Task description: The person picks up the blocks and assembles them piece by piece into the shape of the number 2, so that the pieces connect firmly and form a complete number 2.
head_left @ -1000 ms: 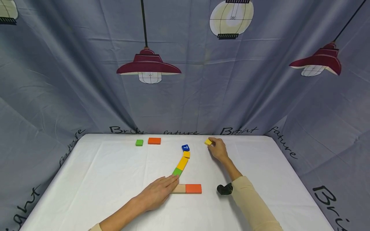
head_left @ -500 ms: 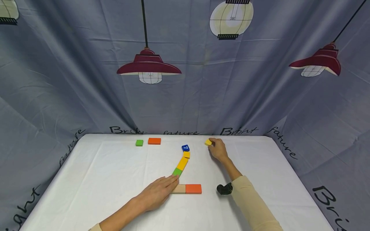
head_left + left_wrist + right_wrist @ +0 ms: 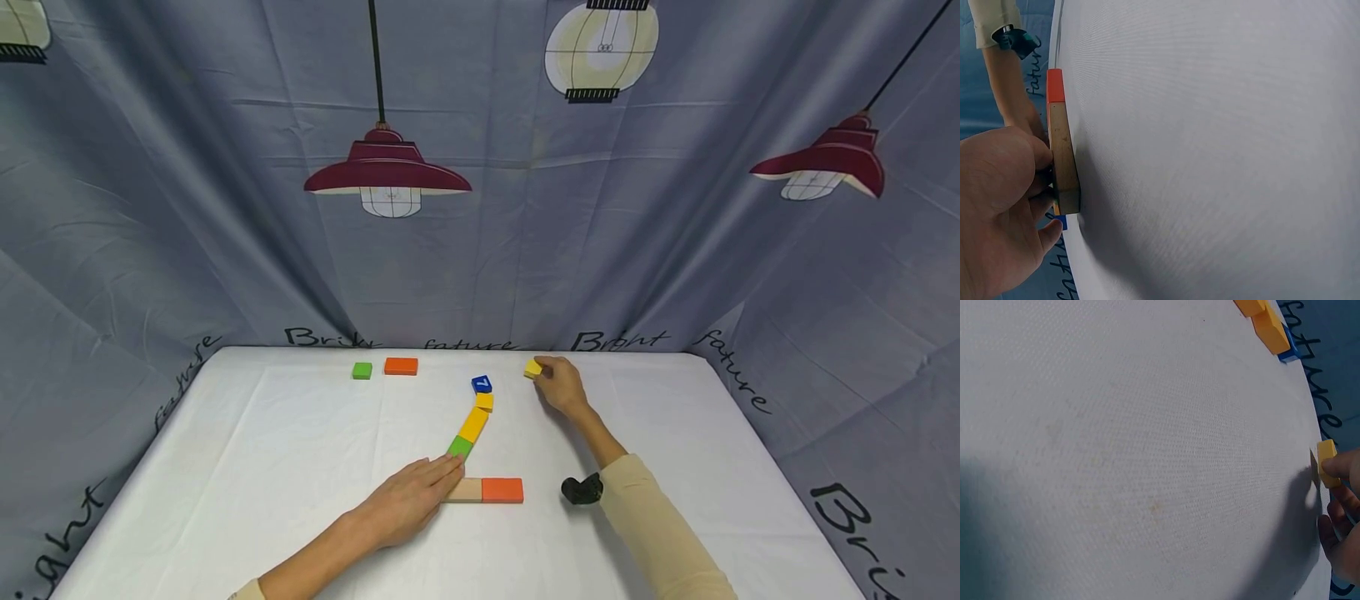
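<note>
My right hand (image 3: 562, 385) pinches a small yellow block (image 3: 532, 368) between thumb and fingers near the table's far edge; in the right wrist view this yellow block (image 3: 1327, 464) casts a shadow on the cloth. With fingers extended, my left hand (image 3: 415, 496) rests at the near end of a slanting line of blocks, over the left end of a plain wooden block (image 3: 467, 491). That line holds a green block (image 3: 461, 447), a longer yellow block (image 3: 473, 425), a short yellow block (image 3: 484, 402) and a blue block (image 3: 482, 384). An orange block (image 3: 502, 491) adjoins the wooden one.
At the far left lie a loose green block (image 3: 362, 371) and an orange-red block (image 3: 401, 367). White cloth covers the table (image 3: 247, 467). A printed grey-blue curtain (image 3: 480, 267) hangs behind. A black object (image 3: 582, 490) sits at the right sleeve cuff.
My right hand has shifted slightly left with the yellow block pinched in it. The left hand and the blocks on the table stay where they were.
</note>
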